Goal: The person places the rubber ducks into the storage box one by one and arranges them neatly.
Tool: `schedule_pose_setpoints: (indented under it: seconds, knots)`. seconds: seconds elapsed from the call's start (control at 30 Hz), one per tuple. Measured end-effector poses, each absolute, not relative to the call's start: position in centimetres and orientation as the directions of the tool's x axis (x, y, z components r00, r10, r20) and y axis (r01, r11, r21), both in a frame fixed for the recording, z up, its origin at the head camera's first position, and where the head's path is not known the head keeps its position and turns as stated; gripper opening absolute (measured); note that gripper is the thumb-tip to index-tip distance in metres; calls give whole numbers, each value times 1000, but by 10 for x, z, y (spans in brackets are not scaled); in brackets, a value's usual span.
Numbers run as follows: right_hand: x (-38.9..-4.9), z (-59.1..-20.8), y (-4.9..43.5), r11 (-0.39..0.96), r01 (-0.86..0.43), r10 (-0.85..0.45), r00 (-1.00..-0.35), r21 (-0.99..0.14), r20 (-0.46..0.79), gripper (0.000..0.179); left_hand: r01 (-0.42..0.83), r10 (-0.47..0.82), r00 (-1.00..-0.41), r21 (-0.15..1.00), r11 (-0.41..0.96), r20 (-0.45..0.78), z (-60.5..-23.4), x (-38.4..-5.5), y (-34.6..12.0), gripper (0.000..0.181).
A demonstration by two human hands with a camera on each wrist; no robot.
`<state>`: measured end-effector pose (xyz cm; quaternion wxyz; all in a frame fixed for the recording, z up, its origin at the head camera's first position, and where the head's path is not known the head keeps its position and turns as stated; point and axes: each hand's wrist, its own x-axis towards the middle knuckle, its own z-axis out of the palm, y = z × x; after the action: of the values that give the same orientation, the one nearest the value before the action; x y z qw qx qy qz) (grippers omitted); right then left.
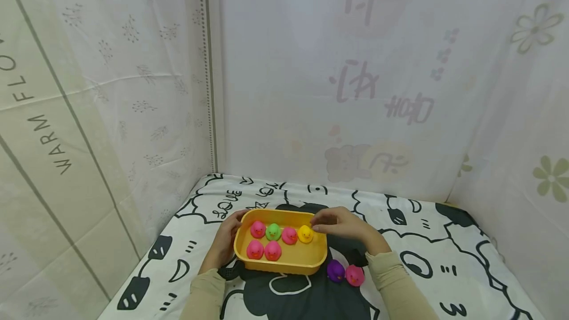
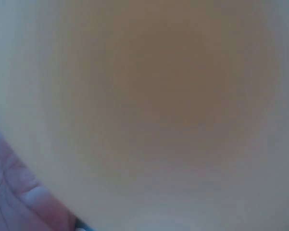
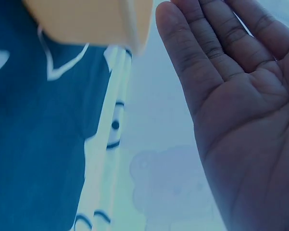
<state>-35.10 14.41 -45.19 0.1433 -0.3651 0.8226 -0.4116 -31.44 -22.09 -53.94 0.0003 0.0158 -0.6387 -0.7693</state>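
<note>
In the head view a yellow plastic basket [image 1: 299, 262] holds several rubber ducks. Its back row has a pink duck [image 1: 258, 229], a green duck [image 1: 273, 232], another pink duck [image 1: 289, 235] and a yellow duck [image 1: 305, 234]. Two more pink ducks sit in front of them. My left hand [image 1: 225, 237] holds the basket's left end, fingers against its side; in the left wrist view the basket's blurred wall [image 2: 173, 96] fills most of the picture. Over the right rim, beside the yellow duck, my right hand [image 1: 340, 223] hovers with nothing in it, its fingers extended in the right wrist view.
A purple duck [image 1: 335, 271] and a pink duck [image 1: 355, 275] lie outside the basket, near its front right corner and close to the right wrist. Black-and-white printed cloth [image 1: 426, 241] covers the surface. Pale patterned curtains [image 1: 275, 88] stand behind and at both sides.
</note>
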Motion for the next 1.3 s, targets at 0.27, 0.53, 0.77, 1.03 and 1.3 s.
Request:
schedule_pose_setpoints:
  seconds: [0.27,0.53,0.77,1.03,1.3]
  knots:
    - [-334,-475,189,352,-489,-657,-737,-798,162,23,-17,-25,-999,981,-193,-22,-539,-315,-221,49]
    - [-313,-507,225,347,-349,-622,-780,-871,64,30,-18,-12,-1000,983,-185,-21,-542,-316,-220,51]
    - [-314,-517,227,281,-298,-693,-720,-912,21,28,-15,-10,-1000,981,-196,-17,-541,-316,-222,51]
    - [-315,-522,224,236,-290,-754,-656,-928,13,28,-29,-17,-999,981,-193,-33,-542,-315,-221,51]
    - [-315,-524,224,265,-295,-763,-647,-918,-12,22,-23,-16,-1000,984,-178,-26,-541,-316,-221,51]
